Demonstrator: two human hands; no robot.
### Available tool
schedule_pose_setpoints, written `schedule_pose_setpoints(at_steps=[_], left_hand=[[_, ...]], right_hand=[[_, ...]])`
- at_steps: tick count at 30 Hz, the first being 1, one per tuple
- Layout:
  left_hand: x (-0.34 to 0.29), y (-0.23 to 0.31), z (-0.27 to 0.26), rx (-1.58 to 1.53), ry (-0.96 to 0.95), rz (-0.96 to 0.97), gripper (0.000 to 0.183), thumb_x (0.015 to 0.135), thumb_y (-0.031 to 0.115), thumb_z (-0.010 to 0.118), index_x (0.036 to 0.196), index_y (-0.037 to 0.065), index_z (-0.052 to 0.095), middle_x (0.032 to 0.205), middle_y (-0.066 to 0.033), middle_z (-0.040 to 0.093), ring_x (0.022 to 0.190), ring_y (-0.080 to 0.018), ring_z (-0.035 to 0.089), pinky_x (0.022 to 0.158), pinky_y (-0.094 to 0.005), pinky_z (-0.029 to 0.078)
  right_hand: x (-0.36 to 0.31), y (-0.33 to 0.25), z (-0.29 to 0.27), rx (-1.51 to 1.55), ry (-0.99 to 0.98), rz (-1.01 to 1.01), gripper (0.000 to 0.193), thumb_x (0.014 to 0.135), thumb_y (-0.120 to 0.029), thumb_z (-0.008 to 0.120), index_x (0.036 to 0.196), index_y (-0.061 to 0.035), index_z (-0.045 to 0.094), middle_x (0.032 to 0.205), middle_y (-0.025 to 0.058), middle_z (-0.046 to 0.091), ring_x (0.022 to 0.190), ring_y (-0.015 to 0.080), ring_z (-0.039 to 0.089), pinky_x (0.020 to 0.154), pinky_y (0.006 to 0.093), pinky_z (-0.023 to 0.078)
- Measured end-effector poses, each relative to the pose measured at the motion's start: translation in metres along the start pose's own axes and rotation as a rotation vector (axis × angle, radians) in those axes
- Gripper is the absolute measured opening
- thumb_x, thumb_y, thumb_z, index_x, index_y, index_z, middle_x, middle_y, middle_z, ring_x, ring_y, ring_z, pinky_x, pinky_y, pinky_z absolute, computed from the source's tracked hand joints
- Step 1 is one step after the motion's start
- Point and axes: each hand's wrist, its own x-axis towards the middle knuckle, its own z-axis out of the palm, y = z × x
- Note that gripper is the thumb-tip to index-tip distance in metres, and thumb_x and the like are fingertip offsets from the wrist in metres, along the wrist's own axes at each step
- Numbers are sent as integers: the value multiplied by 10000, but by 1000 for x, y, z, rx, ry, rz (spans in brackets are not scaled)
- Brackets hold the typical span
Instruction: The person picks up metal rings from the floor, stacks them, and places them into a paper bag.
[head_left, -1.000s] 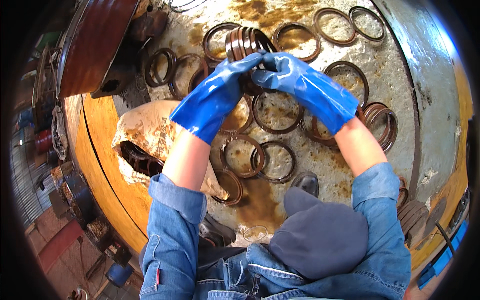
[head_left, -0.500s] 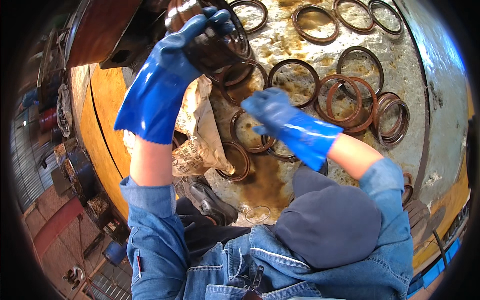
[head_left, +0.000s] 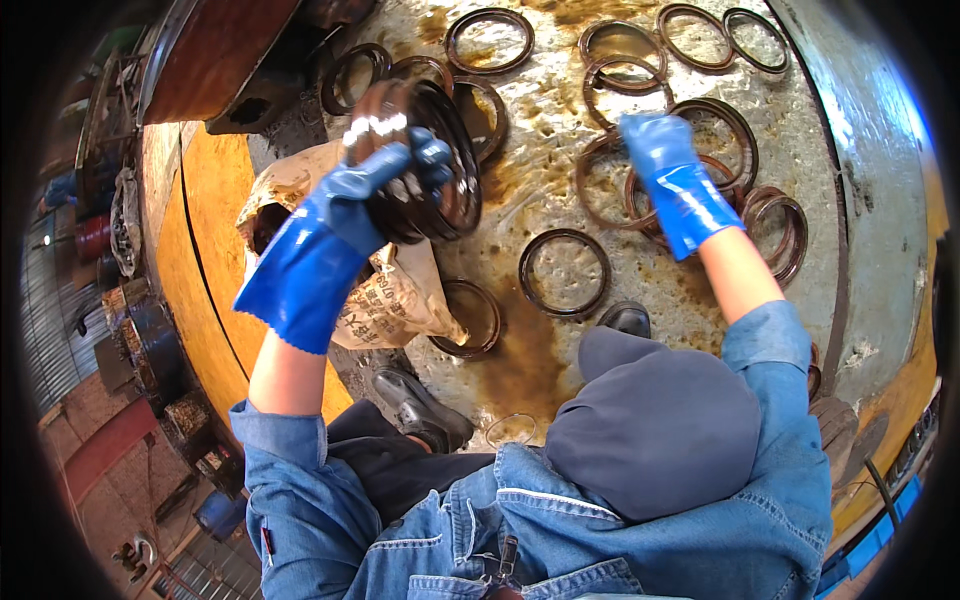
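My left hand (head_left: 375,185), in a long blue rubber glove, is closed around a stack of shiny dark-brown rings (head_left: 425,165), held tilted above the floor. My right hand (head_left: 660,145), gloved the same way, is closed at the upper right, fingertips hidden. Two thin brown rings meet at its fingers, one above (head_left: 588,95) and one below left (head_left: 580,190); it appears to grip them. Under and beside that hand lie more rings, among them a dark ring (head_left: 745,125) and a small overlapping pile (head_left: 795,240).
A crumpled paper sack (head_left: 385,305) lies below my left hand, with a ring (head_left: 497,325) at its edge. Another ring (head_left: 565,232) lies mid-floor, and several are farther off. Black shoes (head_left: 425,405) stand on the stained floor. A rusty metal block (head_left: 215,60) rises at upper left.
My right hand has moved right and away from me, with two rings now at its fingers. My left hand has come slightly nearer with its stack. Some rings have left the middle floor.
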Motion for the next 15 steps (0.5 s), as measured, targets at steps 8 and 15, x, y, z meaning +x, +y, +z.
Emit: schedule_pose_setpoints(at_steps=[8, 15], left_hand=[[20, -68, -9, 137, 59, -158, 322, 928, 61, 684, 1209, -59, 580, 1130, -193, 682, 1048, -308, 684, 967, -461, 577], [25, -105, -29, 131, 279, -182, 355, 916, 97, 711, 1229, -23, 592, 1158, -157, 692, 1085, -268, 680, 976, -424, 560]], right_hand=[[-57, 54, -42, 494, 380, 238, 427, 892, -344, 689, 1251, -117, 647, 1189, 153, 698, 1093, 356, 665, 969, 441, 518], [-81, -47, -66, 1752, -160, 3, 324, 889, -182, 741, 1146, 6, 682, 1060, 102, 710, 919, 168, 673, 819, 319, 554]])
